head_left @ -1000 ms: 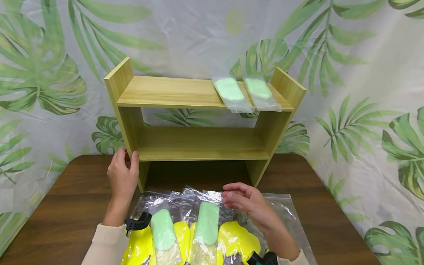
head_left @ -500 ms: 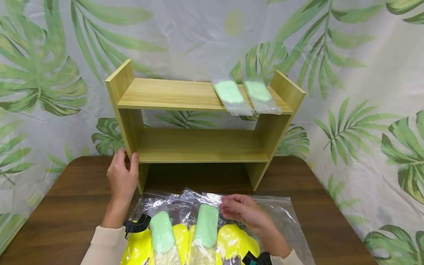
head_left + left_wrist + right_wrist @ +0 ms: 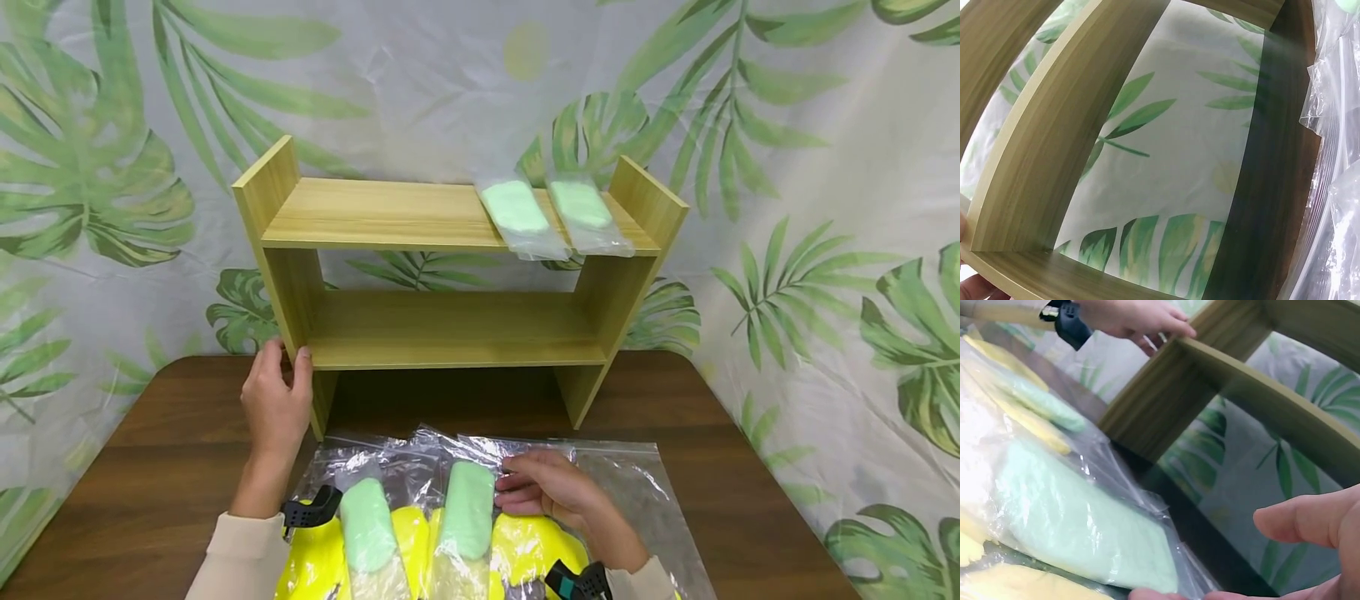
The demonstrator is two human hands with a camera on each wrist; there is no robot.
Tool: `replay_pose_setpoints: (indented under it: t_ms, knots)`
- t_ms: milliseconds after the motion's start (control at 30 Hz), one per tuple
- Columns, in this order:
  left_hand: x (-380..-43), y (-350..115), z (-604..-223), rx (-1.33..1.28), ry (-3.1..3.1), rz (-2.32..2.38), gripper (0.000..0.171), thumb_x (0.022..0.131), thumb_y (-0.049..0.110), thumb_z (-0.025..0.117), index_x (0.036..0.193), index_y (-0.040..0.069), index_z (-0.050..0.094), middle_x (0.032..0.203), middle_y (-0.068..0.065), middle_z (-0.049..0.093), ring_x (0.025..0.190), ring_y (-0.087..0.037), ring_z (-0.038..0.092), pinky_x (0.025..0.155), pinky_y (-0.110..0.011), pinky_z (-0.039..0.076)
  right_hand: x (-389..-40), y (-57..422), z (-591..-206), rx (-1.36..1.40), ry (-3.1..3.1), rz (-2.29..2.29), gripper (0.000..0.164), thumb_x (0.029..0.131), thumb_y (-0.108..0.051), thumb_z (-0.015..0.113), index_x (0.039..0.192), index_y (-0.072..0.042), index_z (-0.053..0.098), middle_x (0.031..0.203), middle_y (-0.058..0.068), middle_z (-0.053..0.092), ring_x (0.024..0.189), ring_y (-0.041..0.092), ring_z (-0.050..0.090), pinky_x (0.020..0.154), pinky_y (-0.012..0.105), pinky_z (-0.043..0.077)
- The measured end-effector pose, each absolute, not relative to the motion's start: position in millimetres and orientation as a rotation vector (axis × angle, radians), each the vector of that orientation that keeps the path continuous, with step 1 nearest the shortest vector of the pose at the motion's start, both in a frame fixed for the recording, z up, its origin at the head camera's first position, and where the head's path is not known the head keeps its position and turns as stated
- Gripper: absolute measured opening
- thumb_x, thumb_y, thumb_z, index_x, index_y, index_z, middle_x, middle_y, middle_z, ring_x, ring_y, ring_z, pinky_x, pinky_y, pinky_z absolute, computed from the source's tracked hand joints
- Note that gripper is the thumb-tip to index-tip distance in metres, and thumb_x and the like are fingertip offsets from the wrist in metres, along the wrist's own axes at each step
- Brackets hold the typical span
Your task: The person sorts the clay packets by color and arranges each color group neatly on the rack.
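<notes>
My left hand (image 3: 276,404) grips the left side panel of a small wooden shelf (image 3: 457,329), thumb on the front edge and fingers around the outer side. In the right wrist view, this hand is at the corner where panel and board meet. My right hand (image 3: 555,492) hovers with loosely bent fingers beside a clear packet holding a pale green slab (image 3: 471,508). The right wrist view shows its thumb apart from the other fingers, whose tips are right at the end of the green slab (image 3: 1091,519). A second green packet (image 3: 369,525) lies to its left.
Under the packets lie large clear zip bags (image 3: 630,479) with bright yellow pieces (image 3: 536,546) inside. Two more green packets, the left one (image 3: 516,208) and the right one (image 3: 583,208), lie on the top board, overhanging its front edge. Leaf-patterned cloth (image 3: 442,100) hangs behind the dark wooden table (image 3: 750,508).
My right hand has moved down and slightly left, closer to the green packet in the middle. The left hand stays on the shelf panel.
</notes>
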State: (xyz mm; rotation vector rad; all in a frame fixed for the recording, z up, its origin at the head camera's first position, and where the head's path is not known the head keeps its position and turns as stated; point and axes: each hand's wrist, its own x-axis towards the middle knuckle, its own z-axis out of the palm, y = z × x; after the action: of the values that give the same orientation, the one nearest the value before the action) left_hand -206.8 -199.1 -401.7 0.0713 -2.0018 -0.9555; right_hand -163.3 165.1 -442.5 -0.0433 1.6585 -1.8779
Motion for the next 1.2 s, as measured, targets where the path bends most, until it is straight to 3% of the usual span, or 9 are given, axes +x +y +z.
replay_pose_setpoints:
  t_ms: [200,400,533,800,1033,1200]
  knots:
    - [-207.4,-198.4,-401.9,0.062,-1.999,-0.96,0.026,0.096,0.021,0.057,0.103,-0.004,0.059,0.086,-0.021,0.058,0.074,-0.039,0.057,0.065,-0.049,0.041,-163.6,163.7,-447.5,-0.002,1.582,-1.927,0.045,0.097,-0.019,0.057,0.123,0.016,0.045,0.103,0.022,0.064,0.093,0.034,0.069,0.083,0.044,0.052]
    - [-208.3,-197.0,-399.9,0.054,-2.002,-0.961,0.026,0.096,0.02,0.056,0.103,-0.004,0.059,0.086,-0.021,0.058,0.073,-0.037,0.056,0.064,-0.048,0.041,-165.4,159.4,-452.0,-0.057,1.507,-1.961,0.031,0.096,-0.01,0.055,0.113,0.016,0.057,0.097,0.017,0.067,0.089,0.025,0.07,0.083,0.035,0.053]
    - [-208.8,-196.6,-399.9,0.049,-1.998,-0.96,0.026,0.096,0.02,0.056,0.104,-0.004,0.059,0.087,-0.022,0.059,0.073,-0.038,0.057,0.064,-0.048,0.041,-164.5,157.2,-453.6,-0.11,1.516,-1.953,0.033,0.095,-0.008,0.057,0.116,0.018,0.056,0.098,0.018,0.068,0.088,0.021,0.069,0.084,0.032,0.053]
    - [-208.5,-197.8,-400.7,0.045,-1.983,-0.96,0.026,0.096,0.019,0.057,0.105,-0.005,0.059,0.089,-0.023,0.059,0.075,-0.038,0.057,0.065,-0.049,0.041,-158.4,146.9,-454.3,-0.057,1.573,-1.879,0.04,0.091,-0.013,0.064,0.124,0.007,0.052,0.098,0.02,0.069,0.078,0.023,0.071,0.076,0.04,0.055]
    - [-207.1,-198.4,-400.8,0.046,-1.986,-0.964,0.026,0.096,0.019,0.057,0.106,-0.005,0.059,0.09,-0.023,0.059,0.074,-0.038,0.056,0.065,-0.048,0.041,-153.3,131.5,-462.7,-0.03,1.731,-1.866,0.023,0.086,-0.004,0.068,0.103,0.01,0.063,0.083,0.008,0.068,0.072,0.016,0.067,0.072,0.031,0.056]
    - [-206.7,-198.6,-401.3,0.052,-1.989,-0.97,0.027,0.096,0.019,0.057,0.107,-0.005,0.059,0.092,-0.023,0.06,0.077,-0.038,0.057,0.066,-0.049,0.041,-150.1,126.9,-460.5,-0.055,1.822,-1.852,0.022,0.084,-0.003,0.069,0.101,0.01,0.063,0.084,0.008,0.065,0.072,0.016,0.066,0.076,0.033,0.055]
